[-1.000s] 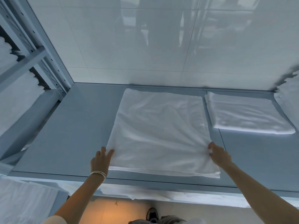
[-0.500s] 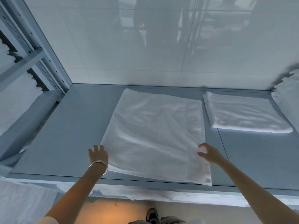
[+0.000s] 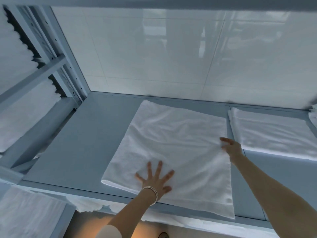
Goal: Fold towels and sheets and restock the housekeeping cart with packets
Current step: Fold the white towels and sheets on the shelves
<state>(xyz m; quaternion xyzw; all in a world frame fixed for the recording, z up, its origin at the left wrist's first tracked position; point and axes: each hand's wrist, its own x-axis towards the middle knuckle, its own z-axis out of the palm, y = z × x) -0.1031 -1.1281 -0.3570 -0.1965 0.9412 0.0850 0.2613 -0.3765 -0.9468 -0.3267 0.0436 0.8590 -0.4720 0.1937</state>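
Note:
A white towel [image 3: 173, 145], folded to a large square, lies flat on the grey shelf [image 3: 82, 143]; its near right corner hangs a little over the front edge. My left hand [image 3: 155, 179] presses flat on its near part with fingers spread. My right hand [image 3: 230, 148] touches the towel's right edge with fingers extended. A second folded white towel [image 3: 272, 133] lies to the right on the same shelf.
A white tiled wall [image 3: 171, 57] backs the shelf. A metal rack [image 3: 44, 69] on the left holds stacks of white linen [image 3: 15, 48]. More white linen [image 3: 29, 215] sits below the shelf's front edge, and another pile [image 3: 313, 117] is at the far right.
My left hand moved from the towel's left edge onto its near surface, fingers spread. The towel's near end swung left. My right hand stays at the right edge.

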